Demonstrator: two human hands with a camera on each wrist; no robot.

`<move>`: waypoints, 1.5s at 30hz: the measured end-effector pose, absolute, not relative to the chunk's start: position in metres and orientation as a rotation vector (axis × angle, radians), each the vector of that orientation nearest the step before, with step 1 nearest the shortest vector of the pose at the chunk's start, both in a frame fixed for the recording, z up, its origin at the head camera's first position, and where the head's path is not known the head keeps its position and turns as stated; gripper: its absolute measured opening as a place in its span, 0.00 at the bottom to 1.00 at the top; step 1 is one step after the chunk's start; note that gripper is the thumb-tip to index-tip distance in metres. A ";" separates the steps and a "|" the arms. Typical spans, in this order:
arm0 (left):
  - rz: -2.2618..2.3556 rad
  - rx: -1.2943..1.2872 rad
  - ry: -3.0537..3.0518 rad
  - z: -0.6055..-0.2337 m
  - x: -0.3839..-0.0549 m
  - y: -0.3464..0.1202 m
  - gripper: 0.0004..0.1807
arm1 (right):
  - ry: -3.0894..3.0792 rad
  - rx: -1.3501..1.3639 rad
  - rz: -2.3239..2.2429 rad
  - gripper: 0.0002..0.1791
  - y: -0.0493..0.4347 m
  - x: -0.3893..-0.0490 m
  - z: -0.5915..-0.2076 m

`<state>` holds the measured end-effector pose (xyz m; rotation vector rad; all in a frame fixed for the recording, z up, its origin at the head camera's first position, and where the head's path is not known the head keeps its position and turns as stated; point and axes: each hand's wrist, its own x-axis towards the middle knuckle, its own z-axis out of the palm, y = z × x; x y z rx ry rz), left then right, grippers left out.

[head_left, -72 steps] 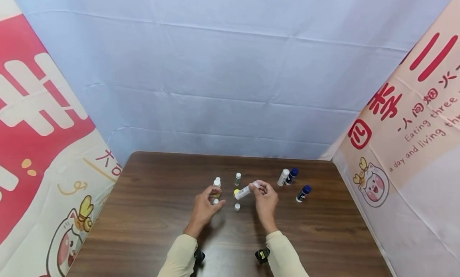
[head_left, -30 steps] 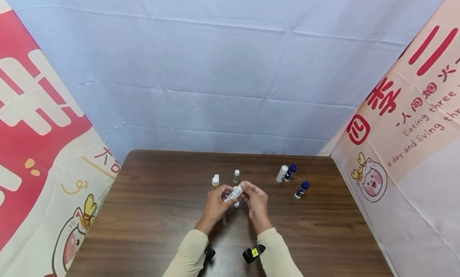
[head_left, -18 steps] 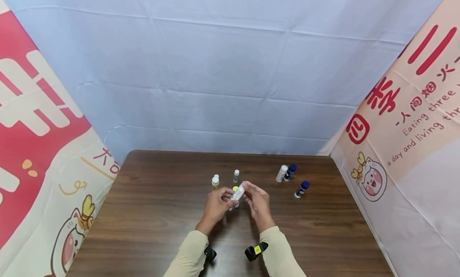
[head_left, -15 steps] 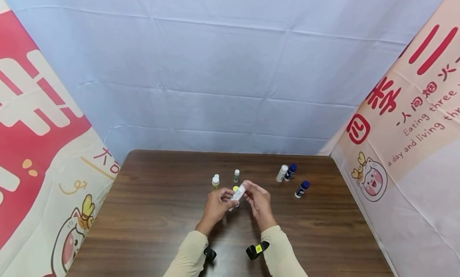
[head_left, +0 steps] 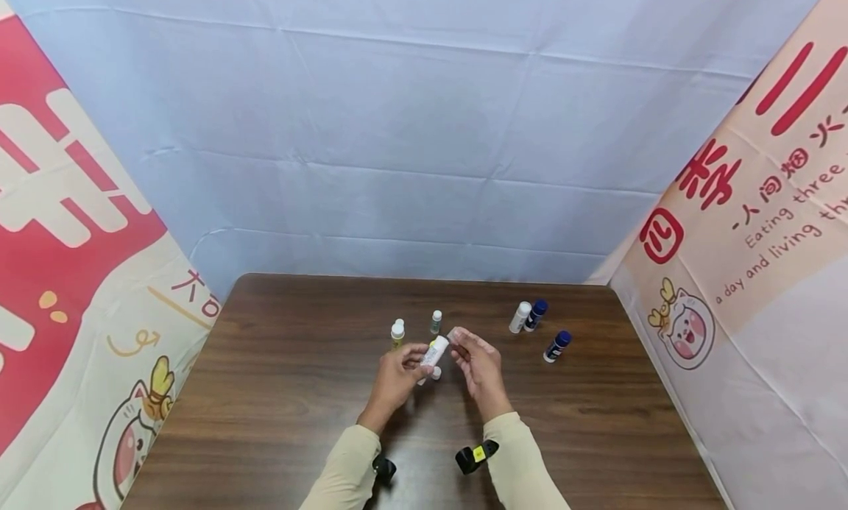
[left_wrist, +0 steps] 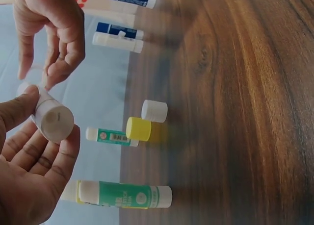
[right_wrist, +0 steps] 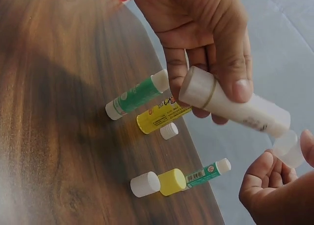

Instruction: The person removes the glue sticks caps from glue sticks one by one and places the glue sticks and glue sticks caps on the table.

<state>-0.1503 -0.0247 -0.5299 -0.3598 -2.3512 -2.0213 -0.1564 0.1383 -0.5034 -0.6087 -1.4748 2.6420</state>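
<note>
My left hand point(head_left: 395, 377) grips a white glue stick point(head_left: 433, 352), tilted, above the table; its round base faces the camera in the left wrist view. At the stick's far end, the thumb and fingers of my right hand point(head_left: 480, 366) pinch a translucent cap point(right_wrist: 288, 149), which sits at or just off that end. Beneath the hands stand a white cap point(right_wrist: 145, 184) and a yellow cap point(right_wrist: 172, 182). A small green glue stick point(head_left: 436, 321) stands behind them. A larger green glue stick point(right_wrist: 135, 97) and a yellow glue stick point(right_wrist: 162, 115) stand on the left, beside a small white cap point(right_wrist: 169, 131).
At the right of the wooden table point(head_left: 298, 422) stand a white glue stick point(head_left: 520, 317) and a blue-capped glue stick point(head_left: 536, 315), side by side. Another blue-capped glue stick point(head_left: 557, 346) stands nearer. A pale cloth backdrop point(head_left: 424, 164) rises behind the table.
The white glue stick has passed from my right hand into my left, which was previously open beside the caps. My right hand has since drawn the translucent cap toward the right, away from the stick.
</note>
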 end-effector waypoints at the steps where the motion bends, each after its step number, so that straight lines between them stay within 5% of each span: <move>1: -2.016 -0.366 -2.343 -0.531 -0.151 -0.025 0.19 | -1.476 -0.611 2.640 0.07 0.139 -0.156 -0.504; 21: -2.087 -0.289 -2.202 -0.496 -0.130 -0.048 0.20 | -1.605 -0.604 2.522 0.10 0.140 -0.149 -0.515; 27: -2.110 -0.278 -2.174 -0.496 -0.124 -0.053 0.17 | -1.871 -0.578 2.255 0.17 0.134 -0.142 -0.521; 45: -2.002 -0.316 -2.246 -0.517 -0.099 -0.067 0.16 | -2.290 -0.359 1.621 0.13 0.121 -0.120 -0.550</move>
